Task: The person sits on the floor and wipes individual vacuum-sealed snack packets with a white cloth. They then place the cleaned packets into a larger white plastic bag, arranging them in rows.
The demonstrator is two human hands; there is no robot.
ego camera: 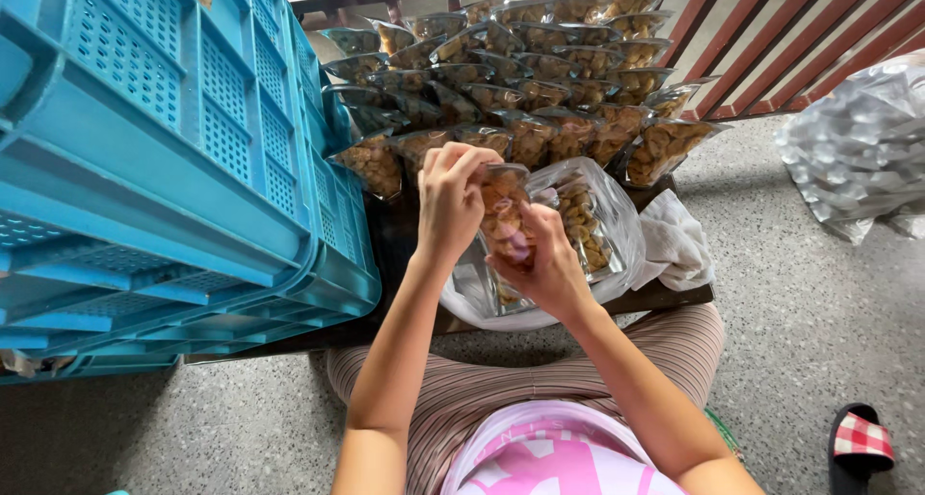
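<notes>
My left hand (449, 198) pinches the top edge of a small clear pouch of snacks (505, 220), fingers pressed together on it; my right hand (547, 264) grips its lower half. Just beyond my fingertips stand rows of filled pouches (540, 80), so much looks done. The big open bag (590, 227) right of my knuckles holds more to pack.

Clear snack-filled plastic pouch (505, 220) at centre, between left hand (449, 201) and right hand (551, 268), over low dark wooden table (674, 297). Stacked blue perforated plastic crates (164, 167) at 9 o'clock. Rows of filled clear pouches (540, 80) at 12. Crumpled clear plastic bag (858, 148) at 2. Red-checked sandal (860, 442) at 4.
</notes>
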